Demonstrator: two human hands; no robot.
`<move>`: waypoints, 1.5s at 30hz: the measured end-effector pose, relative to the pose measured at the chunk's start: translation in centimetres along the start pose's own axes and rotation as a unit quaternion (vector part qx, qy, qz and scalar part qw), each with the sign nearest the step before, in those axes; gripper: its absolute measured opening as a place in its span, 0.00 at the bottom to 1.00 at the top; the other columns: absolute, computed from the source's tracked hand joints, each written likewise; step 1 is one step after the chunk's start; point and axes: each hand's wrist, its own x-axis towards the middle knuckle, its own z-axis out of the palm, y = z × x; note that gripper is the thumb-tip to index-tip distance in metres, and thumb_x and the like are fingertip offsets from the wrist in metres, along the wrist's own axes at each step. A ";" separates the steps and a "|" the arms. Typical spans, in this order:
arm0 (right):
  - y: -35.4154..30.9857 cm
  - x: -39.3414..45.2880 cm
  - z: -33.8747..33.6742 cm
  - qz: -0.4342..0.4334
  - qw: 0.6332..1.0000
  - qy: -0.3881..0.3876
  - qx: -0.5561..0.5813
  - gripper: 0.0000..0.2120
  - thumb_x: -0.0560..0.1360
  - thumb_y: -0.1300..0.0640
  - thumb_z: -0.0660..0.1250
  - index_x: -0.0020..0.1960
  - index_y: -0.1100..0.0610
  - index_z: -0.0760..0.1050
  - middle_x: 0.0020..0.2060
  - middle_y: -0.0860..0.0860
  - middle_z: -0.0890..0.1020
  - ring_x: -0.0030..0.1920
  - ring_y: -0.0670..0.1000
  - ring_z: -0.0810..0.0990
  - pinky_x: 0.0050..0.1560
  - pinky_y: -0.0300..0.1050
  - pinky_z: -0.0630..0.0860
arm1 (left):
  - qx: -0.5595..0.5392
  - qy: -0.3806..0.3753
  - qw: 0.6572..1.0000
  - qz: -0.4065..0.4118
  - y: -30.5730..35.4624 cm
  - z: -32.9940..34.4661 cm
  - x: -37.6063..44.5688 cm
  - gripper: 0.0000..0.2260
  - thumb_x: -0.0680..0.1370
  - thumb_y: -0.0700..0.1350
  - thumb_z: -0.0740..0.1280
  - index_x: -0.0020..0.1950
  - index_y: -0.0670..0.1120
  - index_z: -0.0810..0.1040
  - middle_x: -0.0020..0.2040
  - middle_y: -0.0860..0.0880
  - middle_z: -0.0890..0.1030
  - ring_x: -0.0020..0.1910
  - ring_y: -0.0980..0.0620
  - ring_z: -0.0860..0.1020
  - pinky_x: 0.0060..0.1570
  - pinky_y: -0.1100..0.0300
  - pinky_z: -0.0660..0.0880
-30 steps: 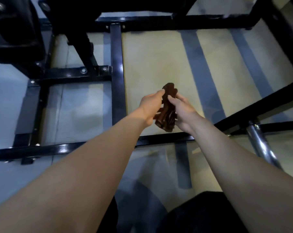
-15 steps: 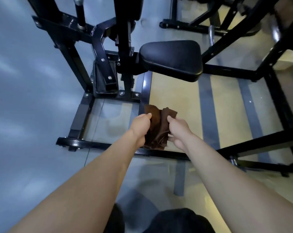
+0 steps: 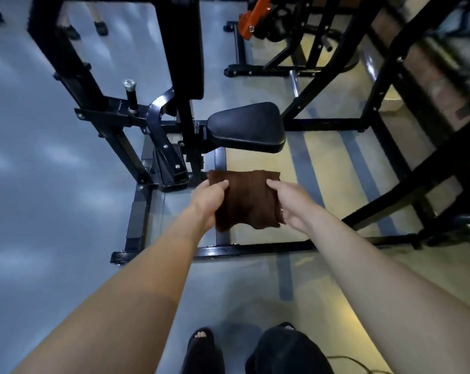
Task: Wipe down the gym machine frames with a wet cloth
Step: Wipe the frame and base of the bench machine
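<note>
Two hands hold the cloth [image 3: 246, 199] at the centre of the frame, in the air above the floor and clear of the machine. I see my left hand [image 3: 208, 198] grasping its left edge, thumb over the front face, and my right hand [image 3: 289, 199] grasping its right edge the same way. Between them the cloth is spread flat into a rough rectangle. It is dark brown, with a soft, towel-like texture and faint vertical ribbing; its lower edge sags unevenly. I cannot tell from its look whether it is wet. Just above the cloth in the frame sits the black padded seat [image 3: 246, 128] of the machine. The black machine frame [image 3: 136, 220] runs along the floor at left centre and below the hands.
</note>
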 end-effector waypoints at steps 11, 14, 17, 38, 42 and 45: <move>1.4 -8.5 -9.1 -0.115 0.986 0.080 -0.091 0.08 0.84 0.55 0.65 0.60 0.52 0.81 0.51 0.48 0.87 0.52 0.46 0.86 0.52 0.37 0.81 | 0.227 -0.173 0.958 0.000 -0.1 12.5 -6.9 0.19 0.80 0.60 0.64 0.44 0.44 0.80 0.31 0.49 0.78 0.35 0.47 0.77 0.46 0.54 0.78; 3.5 -11.0 -12.2 -0.107 0.987 0.097 -0.071 0.06 0.83 0.56 0.68 0.56 0.52 0.83 0.48 0.48 0.88 0.50 0.48 0.87 0.56 0.45 0.82 | 0.261 -0.210 0.942 -0.028 -2.2 15.4 -8.3 0.14 0.78 0.51 0.72 0.49 0.40 0.83 0.34 0.47 0.81 0.30 0.50 0.79 0.43 0.55 0.82; 5.7 -13.1 -15.6 -0.060 0.988 0.144 -0.009 0.08 0.79 0.51 0.72 0.57 0.49 0.83 0.49 0.48 0.88 0.51 0.47 0.87 0.59 0.48 0.82 | 0.288 -0.256 0.922 -0.044 -4.7 18.9 -10.1 0.06 0.78 0.39 0.72 0.48 0.36 0.82 0.39 0.42 0.82 0.32 0.48 0.82 0.42 0.53 0.83; 15.5 -18.7 -38.6 -0.006 0.873 0.444 0.203 0.14 0.84 0.55 0.62 0.47 0.56 0.85 0.38 0.47 0.82 0.40 0.46 0.77 0.41 0.40 0.72 | 0.380 -0.432 0.798 -0.179 -23.8 41.5 -20.9 0.10 0.81 0.46 0.70 0.59 0.43 0.83 0.48 0.48 0.88 0.50 0.54 0.83 0.46 0.61 0.77; 16.2 -19.1 -45.7 0.014 0.873 0.448 0.193 0.17 0.85 0.55 0.60 0.41 0.54 0.82 0.35 0.48 0.79 0.39 0.49 0.75 0.38 0.39 0.70 | 0.373 -0.452 0.787 -0.192 -27.0 47.5 -22.9 0.12 0.83 0.48 0.66 0.61 0.43 0.82 0.46 0.50 0.87 0.49 0.55 0.82 0.51 0.60 0.75; 15.6 -19.8 -49.9 0.015 0.862 0.454 0.225 0.17 0.85 0.55 0.60 0.44 0.54 0.84 0.41 0.54 0.83 0.43 0.50 0.78 0.42 0.41 0.73 | 0.355 -0.461 0.788 -0.202 -28.2 51.2 -24.7 0.13 0.84 0.48 0.65 0.63 0.42 0.81 0.52 0.46 0.87 0.56 0.52 0.83 0.60 0.58 0.75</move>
